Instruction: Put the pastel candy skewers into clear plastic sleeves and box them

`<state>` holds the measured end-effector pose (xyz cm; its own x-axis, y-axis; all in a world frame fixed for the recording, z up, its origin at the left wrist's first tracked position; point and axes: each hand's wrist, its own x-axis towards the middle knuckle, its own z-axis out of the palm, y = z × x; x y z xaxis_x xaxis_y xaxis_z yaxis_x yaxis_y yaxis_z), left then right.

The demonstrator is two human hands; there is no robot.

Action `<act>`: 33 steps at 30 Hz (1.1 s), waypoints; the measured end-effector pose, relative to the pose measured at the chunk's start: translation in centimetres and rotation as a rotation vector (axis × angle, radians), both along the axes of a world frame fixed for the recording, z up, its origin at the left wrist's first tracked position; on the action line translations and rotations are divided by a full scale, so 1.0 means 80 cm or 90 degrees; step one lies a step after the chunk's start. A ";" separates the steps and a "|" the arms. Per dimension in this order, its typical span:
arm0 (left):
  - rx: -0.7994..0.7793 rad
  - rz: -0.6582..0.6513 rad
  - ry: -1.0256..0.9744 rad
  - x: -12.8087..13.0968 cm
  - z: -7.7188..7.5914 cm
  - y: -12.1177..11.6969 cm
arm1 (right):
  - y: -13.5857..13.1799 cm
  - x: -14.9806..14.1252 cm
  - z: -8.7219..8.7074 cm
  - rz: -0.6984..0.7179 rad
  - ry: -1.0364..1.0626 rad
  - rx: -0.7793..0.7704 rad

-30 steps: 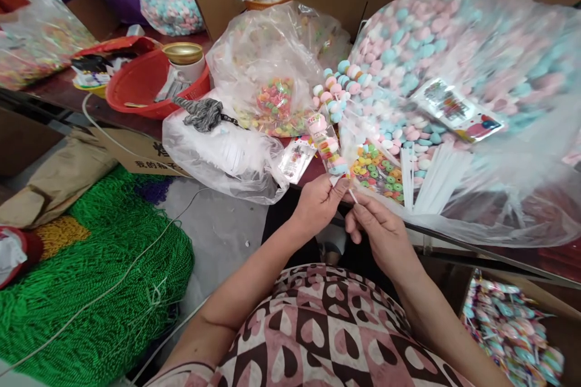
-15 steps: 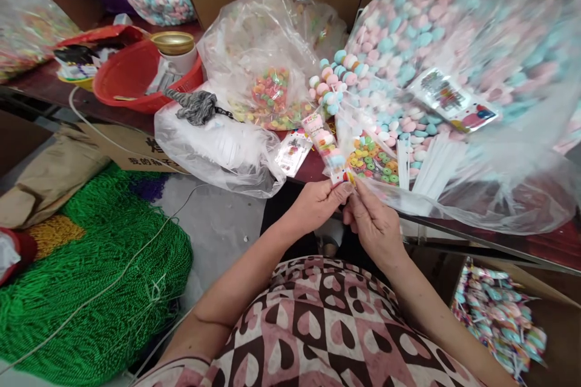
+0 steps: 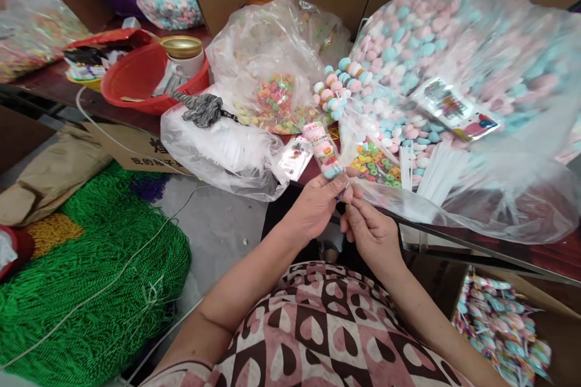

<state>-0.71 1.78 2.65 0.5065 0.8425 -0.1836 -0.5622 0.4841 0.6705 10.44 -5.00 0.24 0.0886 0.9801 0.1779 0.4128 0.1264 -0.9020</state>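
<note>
One end of a wrapped candy skewer [image 3: 323, 150] sat pinched in the left hand [image 3: 318, 204], near the edge of the bench [image 3: 563, 260]; the right hand [image 3: 374, 228] curled beside it, its grip impossible to tell. A printed sachet [image 3: 296, 158] and, farther right, a silver packet [image 3: 454, 109] bore unreadable lettering. The carton [image 3: 136, 156] at left showed "我的".

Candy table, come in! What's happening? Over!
Left hand gripping candy packet by its lower end. Right hand close beside, hold unclear. Nothing seen blocking.

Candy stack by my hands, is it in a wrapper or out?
In: a clear, printed wrapper surrounds the candy stack.
</note>
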 end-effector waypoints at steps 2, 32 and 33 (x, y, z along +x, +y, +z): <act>-0.007 -0.021 0.004 -0.001 0.000 -0.002 | 0.004 0.001 0.005 0.021 0.039 -0.025; 0.208 -0.134 0.201 -0.036 -0.016 -0.006 | 0.067 0.020 0.035 0.025 0.180 -0.112; 0.245 -0.059 0.271 -0.037 -0.016 -0.006 | 0.071 0.018 0.038 -0.003 0.128 -0.088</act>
